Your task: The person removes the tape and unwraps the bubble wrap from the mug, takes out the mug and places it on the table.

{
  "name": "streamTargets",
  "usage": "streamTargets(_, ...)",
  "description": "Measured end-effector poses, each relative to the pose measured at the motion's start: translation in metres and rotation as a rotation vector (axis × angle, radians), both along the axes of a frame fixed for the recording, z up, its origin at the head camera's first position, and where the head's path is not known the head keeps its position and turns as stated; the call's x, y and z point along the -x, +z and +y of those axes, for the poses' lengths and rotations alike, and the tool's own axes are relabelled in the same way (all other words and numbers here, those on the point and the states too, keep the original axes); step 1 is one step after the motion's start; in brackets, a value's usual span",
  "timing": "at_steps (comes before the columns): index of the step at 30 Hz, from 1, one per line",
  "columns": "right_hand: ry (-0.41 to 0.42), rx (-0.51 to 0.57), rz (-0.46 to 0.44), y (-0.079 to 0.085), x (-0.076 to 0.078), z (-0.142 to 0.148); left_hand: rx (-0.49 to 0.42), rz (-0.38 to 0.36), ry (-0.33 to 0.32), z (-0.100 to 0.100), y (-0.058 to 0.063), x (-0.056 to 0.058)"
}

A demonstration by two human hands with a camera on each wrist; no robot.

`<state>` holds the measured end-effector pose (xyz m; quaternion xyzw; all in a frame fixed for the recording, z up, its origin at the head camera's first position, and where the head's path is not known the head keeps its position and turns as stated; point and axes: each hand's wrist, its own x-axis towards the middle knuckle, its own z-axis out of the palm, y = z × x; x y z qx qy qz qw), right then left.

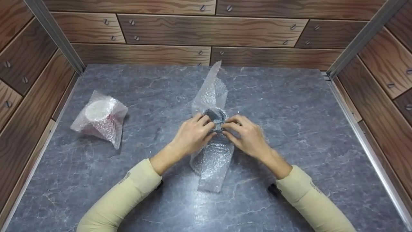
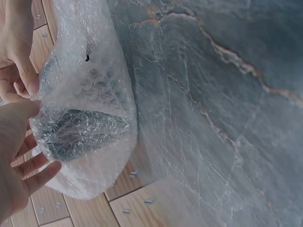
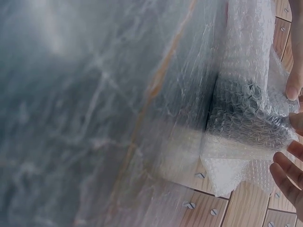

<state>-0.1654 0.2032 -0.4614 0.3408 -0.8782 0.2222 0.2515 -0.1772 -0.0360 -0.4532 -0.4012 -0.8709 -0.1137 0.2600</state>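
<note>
Near the middle of the table, a sheet of bubble wrap is wrapped around a dark, rounded object; its kind cannot be told through the wrap. One loose end of the sheet points toward the back wall, the other toward the person. From the left, the left hand pinches the wrap at the top of the bundle. Opposite it, the right hand pinches the wrap with thumb and fingers, its fingertips close to the left ones. In both wrist views the outer fingers stand away from the bundle.
A second bubble-wrapped bundle, with a pale round top and reddish color showing through, stands at the left of the marbled grey table. Wood-patterned walls and metal posts enclose the back and sides.
</note>
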Motion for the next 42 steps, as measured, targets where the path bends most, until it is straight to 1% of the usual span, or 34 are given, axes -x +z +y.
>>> streamTargets(5,-0.007,-0.002,0.011,-0.001,0.000,0.000,-0.020,-0.039,-0.012,-0.002,0.002,-0.002)
streamTargets(16,0.000,-0.011,0.001,0.000,0.002,0.001,-0.035,-0.090,-0.013,-0.005,0.006,-0.005)
streamTargets(19,-0.001,-0.008,0.006,0.000,0.001,0.001,-0.051,-0.099,-0.017,-0.006,0.006,-0.004)
streamTargets(25,0.005,-0.004,0.007,0.000,0.001,0.001,-0.061,-0.090,-0.002,-0.011,0.010,-0.004)
streamTargets(29,0.008,0.004,0.017,0.000,0.001,0.001,-0.052,-0.063,0.011,-0.015,0.012,-0.004)
streamTargets(34,0.007,0.015,0.024,-0.001,0.001,0.001,-0.066,-0.025,0.020,-0.018,0.013,-0.004)
streamTargets(42,0.009,0.013,0.022,-0.001,0.001,0.001,-0.069,-0.017,0.038,-0.023,0.015,-0.003)
